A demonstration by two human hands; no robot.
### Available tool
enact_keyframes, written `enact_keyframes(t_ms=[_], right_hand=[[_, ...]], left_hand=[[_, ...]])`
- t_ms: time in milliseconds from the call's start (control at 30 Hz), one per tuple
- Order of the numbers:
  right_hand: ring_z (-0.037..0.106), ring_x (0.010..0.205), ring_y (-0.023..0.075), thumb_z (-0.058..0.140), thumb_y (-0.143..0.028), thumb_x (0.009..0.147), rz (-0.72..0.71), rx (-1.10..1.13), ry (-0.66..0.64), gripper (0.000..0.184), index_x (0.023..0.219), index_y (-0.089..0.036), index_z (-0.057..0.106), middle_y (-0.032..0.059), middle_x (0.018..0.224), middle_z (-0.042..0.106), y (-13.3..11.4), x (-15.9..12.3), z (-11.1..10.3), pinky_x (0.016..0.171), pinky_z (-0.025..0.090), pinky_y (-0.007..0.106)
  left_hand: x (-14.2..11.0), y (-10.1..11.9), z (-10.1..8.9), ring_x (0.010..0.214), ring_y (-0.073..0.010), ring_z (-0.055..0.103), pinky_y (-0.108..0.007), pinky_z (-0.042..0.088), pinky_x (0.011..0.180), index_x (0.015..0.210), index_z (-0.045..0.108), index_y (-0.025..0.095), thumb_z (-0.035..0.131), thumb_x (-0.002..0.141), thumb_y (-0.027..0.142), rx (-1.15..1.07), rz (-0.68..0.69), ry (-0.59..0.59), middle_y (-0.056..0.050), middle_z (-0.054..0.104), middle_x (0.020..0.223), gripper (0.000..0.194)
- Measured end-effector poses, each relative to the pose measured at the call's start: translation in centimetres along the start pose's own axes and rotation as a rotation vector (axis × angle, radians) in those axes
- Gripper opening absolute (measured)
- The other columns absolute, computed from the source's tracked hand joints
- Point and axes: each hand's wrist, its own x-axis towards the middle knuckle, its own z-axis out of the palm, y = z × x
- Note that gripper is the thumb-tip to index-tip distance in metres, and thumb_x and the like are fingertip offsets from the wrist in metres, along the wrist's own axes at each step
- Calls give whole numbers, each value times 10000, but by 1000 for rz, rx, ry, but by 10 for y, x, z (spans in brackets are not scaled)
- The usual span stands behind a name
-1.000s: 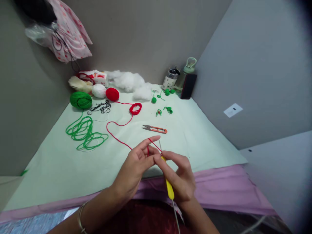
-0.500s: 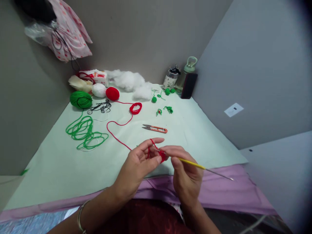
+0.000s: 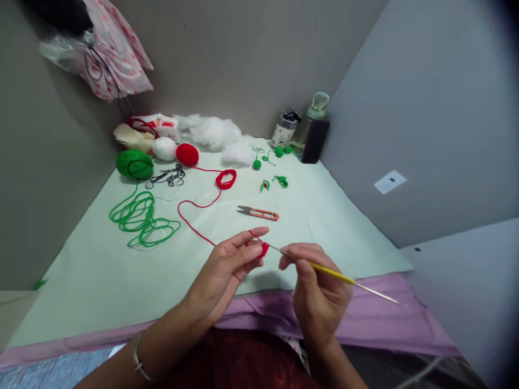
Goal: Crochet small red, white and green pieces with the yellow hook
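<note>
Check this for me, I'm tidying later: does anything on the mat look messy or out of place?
Loose green yarn sprawls in tangled loops on the mat, off its ball. A black thread tangle lies nearby.

Snips lie on the table behind the hands; yarn balls far left, bottles far right.

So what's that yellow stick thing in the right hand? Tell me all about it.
The crochet hook is thin, with a yellow grip in the middle and bare metal at both ends. The right hand pinches it, tilted, one metal end trailing right. Its tip meets a small red yarn piece held by the left hand.
</note>
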Motion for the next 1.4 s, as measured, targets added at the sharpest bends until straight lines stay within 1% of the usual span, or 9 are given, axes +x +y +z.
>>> enact_keyframes(t_ms=[267, 400, 533, 667, 767, 967, 1100, 1200, 1400], right_hand=[[659, 632, 134, 649, -208, 1007, 177, 213, 42, 171, 992, -246, 815, 28, 842, 724, -2, 6, -4, 602, 560, 294], [629, 585, 121, 644, -270, 1016, 258, 318, -26, 176, 991, -259, 817, 18, 806, 703, -4, 10, -1, 531, 537, 258], [716, 824, 182, 652, -133, 1001, -59, -131, -77, 290, 1157, -315, 816, 44, 956, 739, 6, -3, 3, 689, 611, 313], [724, 984, 230, 694, -59, 949, -402, -429, -76, 490, 1365, -315, 736, 86, 1148, 746, 16, -16, 1, 787, 628, 361], [707, 908, 207, 617, -71, 993, -243, -249, -28, 382, 1251, -306, 774, 54, 1014, 745, 15, -10, -1, 752, 602, 352], [618, 627, 133, 569, -190, 1048, 147, 244, -14, 237, 1013, -258, 793, 10, 828, 672, 5, 9, -3, 571, 528, 285], [720, 859, 184, 632, -109, 1008, -97, -121, -114, 278, 1148, -277, 804, 51, 988, 750, 6, 1, 1, 737, 605, 330], [736, 1045, 224, 691, -23, 946, -344, -360, -91, 455, 1303, -293, 768, 87, 1183, 775, 6, -8, 3, 856, 617, 363], [721, 849, 161, 637, -142, 1026, 60, 89, -70, 238, 1085, -291, 813, 31, 996, 800, 4, 0, 1, 758, 610, 298]], left_hand=[[-1, 4, -3, 776, -106, 598, -237, 467, 808, 1117, 862, 223, 924, 784, 285, 105, 54, 34, 1, 693, 847, 344], [-3, -2, 0, 799, -106, 595, -235, 475, 832, 1171, 842, 270, 889, 822, 253, 185, 197, 48, 28, 667, 830, 352], [-5, -13, 5, 896, -128, 647, -257, 505, 914, 1367, 737, 306, 880, 846, 224, 198, 262, 44, 31, 697, 880, 547], [-3, -13, 5, 880, -134, 658, -255, 530, 889, 1290, 774, 211, 918, 800, 259, 2, 11, -26, -16, 728, 901, 513], [1, -3, 0, 790, -110, 637, -231, 538, 820, 1192, 817, 155, 908, 781, 213, -86, -105, -64, -24, 711, 863, 425], [3, 5, -3, 744, -93, 611, -217, 519, 797, 1180, 834, 183, 883, 791, 190, 4, 32, -11, 7, 678, 802, 392], [-1, -7, 2, 842, -102, 632, -220, 494, 858, 1325, 768, 292, 879, 834, 185, 173, 222, 6, 32, 701, 857, 515], [-3, -12, 4, 921, -132, 653, -261, 496, 909, 1375, 730, 295, 887, 836, 206, 154, 182, -24, 16, 725, 915, 568], [-3, -2, 6, 826, -129, 599, -282, 465, 871, 1288, 782, 232, 848, 816, 183, 82, 33, -89, 17, 666, 830, 479]])
